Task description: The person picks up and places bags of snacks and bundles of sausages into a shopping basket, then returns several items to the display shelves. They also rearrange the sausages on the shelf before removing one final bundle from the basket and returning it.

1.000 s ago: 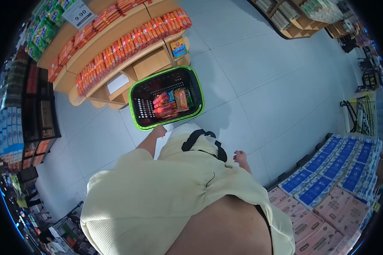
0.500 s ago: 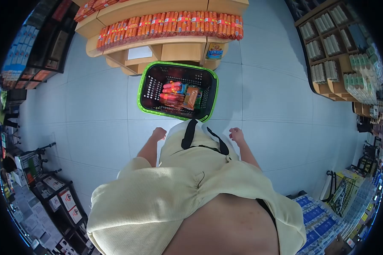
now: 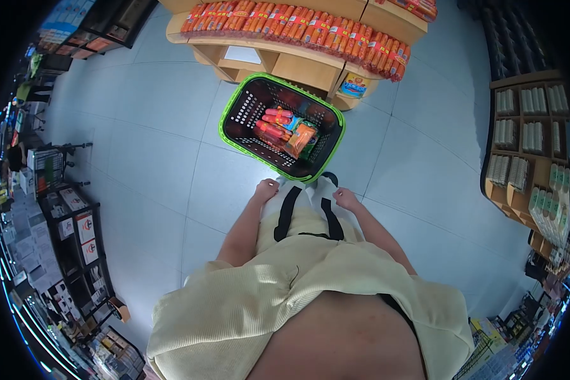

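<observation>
A black basket (image 3: 242, 142) with a bright green rim stands on the floor in front of my legs. Inside it lie red-wrapped sausage packs (image 3: 273, 128), an orange-brown packet (image 3: 301, 139) and some green and blue packaging. My left hand (image 3: 267, 189) is beside my thigh, below the basket's near left side, its fingers curled. On the other side, my right hand (image 3: 345, 199) hangs by my right thigh, fingers curled too. Neither hand touches the basket. Whether anything small is inside the curled fingers is hidden.
Just beyond the basket is a wooden display shelf (image 3: 301, 69) with rows of red sausage packs (image 3: 297, 28). Another wooden shelf (image 3: 519, 190) stands at the right. Dark racks (image 3: 76, 253) and a cart (image 3: 47, 161) are at the left.
The view has turned, so the shelf and basket appear tilted and farther right. Both hands are now nearer to my thighs and to the basket. A dark shoe now shows beside the basket.
</observation>
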Action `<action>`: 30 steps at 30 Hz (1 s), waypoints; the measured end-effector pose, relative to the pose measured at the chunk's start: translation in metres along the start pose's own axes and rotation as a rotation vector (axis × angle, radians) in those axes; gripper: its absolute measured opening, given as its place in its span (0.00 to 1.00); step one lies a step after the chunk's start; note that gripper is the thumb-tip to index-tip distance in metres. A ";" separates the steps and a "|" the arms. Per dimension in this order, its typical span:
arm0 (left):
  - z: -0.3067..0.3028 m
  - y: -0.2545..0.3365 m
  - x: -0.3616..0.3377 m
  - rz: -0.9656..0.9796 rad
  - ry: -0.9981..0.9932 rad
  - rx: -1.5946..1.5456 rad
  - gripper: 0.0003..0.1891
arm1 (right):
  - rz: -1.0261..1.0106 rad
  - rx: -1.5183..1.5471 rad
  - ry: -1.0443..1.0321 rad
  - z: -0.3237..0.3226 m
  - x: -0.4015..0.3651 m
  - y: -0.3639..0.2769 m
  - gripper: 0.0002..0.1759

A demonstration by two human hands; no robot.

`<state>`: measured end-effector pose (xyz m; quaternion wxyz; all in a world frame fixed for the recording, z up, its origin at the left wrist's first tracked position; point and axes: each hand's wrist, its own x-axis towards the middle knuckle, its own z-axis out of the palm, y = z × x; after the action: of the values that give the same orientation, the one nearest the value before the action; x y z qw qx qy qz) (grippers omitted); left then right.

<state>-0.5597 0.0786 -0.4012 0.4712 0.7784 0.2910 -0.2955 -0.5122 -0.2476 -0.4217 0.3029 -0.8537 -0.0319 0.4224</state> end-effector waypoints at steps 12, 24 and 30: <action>0.047 0.013 0.016 -0.319 0.033 -0.599 0.13 | 0.219 0.349 -0.079 -0.062 -0.014 0.018 0.14; 0.129 -0.011 0.202 -0.521 0.207 -1.250 0.10 | -0.180 0.350 -0.050 -0.051 0.172 -0.052 0.12; 0.176 -0.078 0.304 -0.676 0.285 -1.422 0.17 | 0.016 -0.108 0.096 -0.027 0.286 -0.078 0.14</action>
<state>-0.4496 0.0026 -0.7352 0.6978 0.1913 0.6873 -0.0639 -0.2931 -0.1084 -0.5676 0.2541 -0.8884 -0.0331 0.3809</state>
